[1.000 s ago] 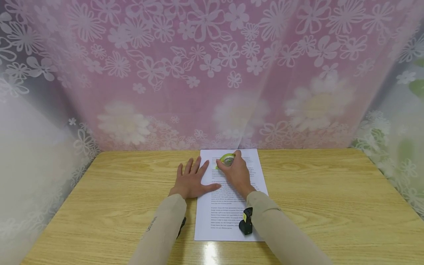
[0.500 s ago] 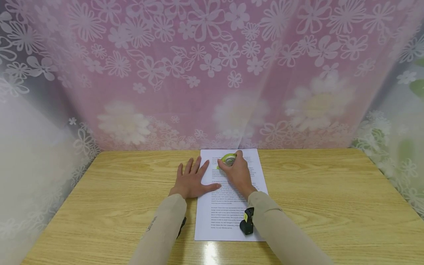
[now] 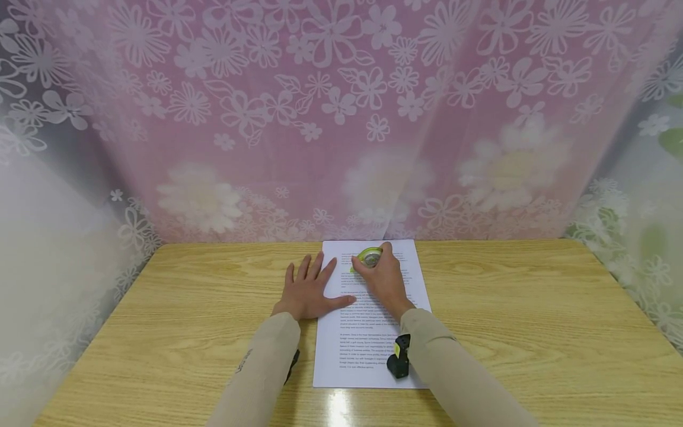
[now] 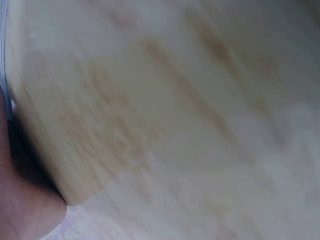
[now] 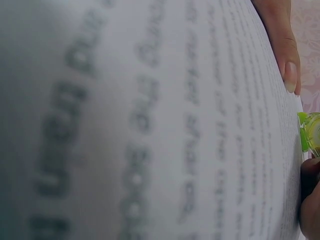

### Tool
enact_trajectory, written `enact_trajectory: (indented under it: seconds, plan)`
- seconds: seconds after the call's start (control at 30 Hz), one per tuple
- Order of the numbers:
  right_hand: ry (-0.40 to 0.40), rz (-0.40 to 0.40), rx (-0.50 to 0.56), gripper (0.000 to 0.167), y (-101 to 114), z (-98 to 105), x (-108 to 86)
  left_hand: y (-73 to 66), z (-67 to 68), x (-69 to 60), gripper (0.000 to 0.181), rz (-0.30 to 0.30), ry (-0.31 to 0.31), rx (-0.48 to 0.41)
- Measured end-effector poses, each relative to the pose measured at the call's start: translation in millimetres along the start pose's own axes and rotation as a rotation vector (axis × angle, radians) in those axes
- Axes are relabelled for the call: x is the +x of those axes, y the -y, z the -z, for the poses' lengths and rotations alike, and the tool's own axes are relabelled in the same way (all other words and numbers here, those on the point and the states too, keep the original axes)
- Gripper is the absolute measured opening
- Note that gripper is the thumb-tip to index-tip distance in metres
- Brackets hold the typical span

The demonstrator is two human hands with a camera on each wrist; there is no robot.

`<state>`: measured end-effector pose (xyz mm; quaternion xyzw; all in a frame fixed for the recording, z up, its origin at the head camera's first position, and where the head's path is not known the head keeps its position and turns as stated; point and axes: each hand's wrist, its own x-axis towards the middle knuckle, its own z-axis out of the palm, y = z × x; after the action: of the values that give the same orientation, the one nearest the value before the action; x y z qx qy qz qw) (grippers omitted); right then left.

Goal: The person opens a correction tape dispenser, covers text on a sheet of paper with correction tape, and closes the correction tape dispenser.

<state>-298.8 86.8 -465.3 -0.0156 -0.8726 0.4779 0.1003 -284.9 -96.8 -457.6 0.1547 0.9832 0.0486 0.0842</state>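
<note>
A sheet of printed paper lies on the wooden table. Near its top, a green correction tape with a clear round case is pinched between the thumb and fingers of my right hand. Its tip points left and down at the printed lines. My left hand lies flat with fingers spread across the paper's left edge, the thumb reaching onto the text. In the right wrist view the green correction tape shows at the right edge, below the left thumb. The left wrist view holds mostly blurred table.
The wooden table extends to both sides of the paper. Behind it hangs a pink curtain with white flowers, touching the back edge. A small black wrist camera sits under the right sleeve, over the paper.
My right hand has slid slightly to the right with the correction tape over the upper text. The left hand and the paper stay where they were.
</note>
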Motion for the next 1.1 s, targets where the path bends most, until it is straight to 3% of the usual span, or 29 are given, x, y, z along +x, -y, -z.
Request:
enact_trajectory:
  seconds: [0.8, 1.1]
  plan:
    - [0.002, -0.012, -0.036, 0.060, -0.4, -0.8, 0.5, 0.9, -3.4, 1.5, 0.100, 0.001, 0.006, 0.017]
    - [-0.005, 0.004, -0.005, 0.059, -1.1, 2.5, 0.8, 1.3, -4.6, 4.0, 0.101, 0.007, 0.008, 0.013]
